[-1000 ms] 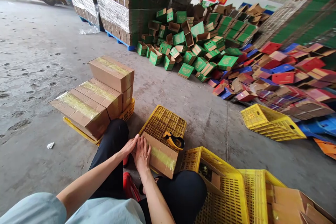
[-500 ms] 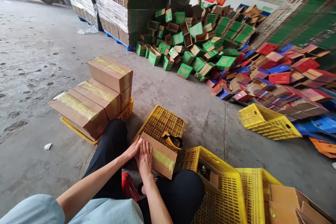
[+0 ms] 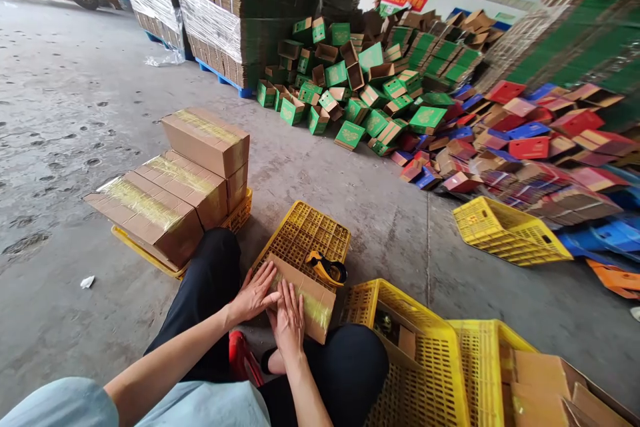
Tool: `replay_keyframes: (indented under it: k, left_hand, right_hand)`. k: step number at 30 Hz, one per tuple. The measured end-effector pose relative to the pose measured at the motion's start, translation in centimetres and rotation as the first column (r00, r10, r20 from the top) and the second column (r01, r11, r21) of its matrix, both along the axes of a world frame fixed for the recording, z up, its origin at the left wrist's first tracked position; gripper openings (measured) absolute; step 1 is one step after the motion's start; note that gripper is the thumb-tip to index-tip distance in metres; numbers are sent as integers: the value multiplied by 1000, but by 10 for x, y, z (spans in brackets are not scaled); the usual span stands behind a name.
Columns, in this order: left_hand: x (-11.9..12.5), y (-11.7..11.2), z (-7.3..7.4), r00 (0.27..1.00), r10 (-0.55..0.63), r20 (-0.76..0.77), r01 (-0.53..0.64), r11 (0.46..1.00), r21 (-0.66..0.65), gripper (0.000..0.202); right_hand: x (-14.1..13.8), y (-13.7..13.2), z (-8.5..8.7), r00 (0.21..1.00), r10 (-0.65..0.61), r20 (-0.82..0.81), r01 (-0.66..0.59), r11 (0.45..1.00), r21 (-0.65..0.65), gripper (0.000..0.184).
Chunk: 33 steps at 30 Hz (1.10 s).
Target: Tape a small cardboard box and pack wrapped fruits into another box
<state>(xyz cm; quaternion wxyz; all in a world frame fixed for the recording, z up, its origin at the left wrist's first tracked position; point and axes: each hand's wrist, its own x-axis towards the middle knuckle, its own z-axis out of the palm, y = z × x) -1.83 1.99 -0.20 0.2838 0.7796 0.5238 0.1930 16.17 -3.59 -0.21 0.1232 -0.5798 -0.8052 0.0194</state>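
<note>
A brown cardboard box (image 3: 320, 293) with clear yellowish tape along its top rests at the near end of an upturned yellow plastic crate (image 3: 313, 223). My left hand (image 3: 255, 293) lies flat on the left end of the box, fingers stretched out. Beside it, my right hand (image 3: 289, 317) presses on the tape, its fingers extended and slightly apart. Neither hand grips anything. Just beyond the box, a yellow and black tape dispenser (image 3: 327, 269) sits on the crate.
Taped boxes (image 3: 155, 203) are stacked on another yellow crate (image 3: 145, 255) at left. To the right stand a yellow crate (image 3: 425, 340) with an open carton inside and one holding cardboard (image 3: 543, 373). Green boxes (image 3: 350, 135) and red-blue boxes (image 3: 530, 147) lie heaped behind.
Both hands have slid onto the box top. The left fingers have spread and the right hand has shifted right along the tape. The box stays in about the same place.
</note>
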Motion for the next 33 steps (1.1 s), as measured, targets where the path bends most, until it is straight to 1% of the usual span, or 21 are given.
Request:
replay_keyframes:
  k: [3,6,8,11,14,17,19,21,23,26,27,28,30,32,33]
  left_hand:
    - [3,-5,3,998,-38,-48,41,996,79,80]
    - [4,-9,5,993,-107,-52,113,986,121,77]
    - [4,-9,5,992,-118,-53,124,985,120,75]
    - [3,-9,5,991,-123,-58,129,986,106,77]
    - [4,-9,6,991,-124,-59,130,986,109,82]
    - [4,-9,7,991,-120,-63,126,986,106,83]
    - [3,-8,7,989,-131,-66,137,985,106,81]
    - [2,-7,7,988,-138,-67,145,983,116,81]
    - [2,-7,6,989,-129,-69,138,981,139,82]
    - [7,-13,3,990,-100,-94,116,976,186,85]
    - [11,-16,2,988,-109,-109,129,971,200,85]
    - [16,-19,1,983,-132,-124,156,965,212,85]
    - [27,-26,-1,969,-197,-152,228,946,231,85]
    - [40,-31,-2,956,-235,-174,274,928,254,85]
    - [45,-33,-3,955,-235,-183,279,921,271,85]
  right_hand:
    - [-1,-1,-1,1000,17,2,-17,1000,-9,61]
    - [9,-7,-2,999,24,38,-23,999,-39,64]
    - [23,-14,-2,997,-11,78,15,999,-49,65]
    - [42,-26,1,986,-97,135,105,993,-50,69]
    - [49,-32,3,979,-131,159,145,986,-83,74]
    - [52,-35,0,981,-146,125,159,981,-107,74]
    - [57,-38,-6,972,-224,76,230,971,-72,73]
    - [65,-41,-12,942,-336,-4,336,942,-14,75]
    - [71,-40,-17,903,-415,-115,419,908,14,78]
    - [75,-29,-22,811,-507,-292,522,852,-32,86]
    - [74,-24,-23,772,-542,-331,557,828,-56,90]
    - [74,-18,-24,725,-587,-361,598,796,-95,96]
    - [74,-8,-23,605,-687,-403,663,715,-223,107]
    - [75,-4,-21,471,-762,-444,668,637,-384,116]
    - [77,-5,-19,417,-781,-465,647,614,-452,118]
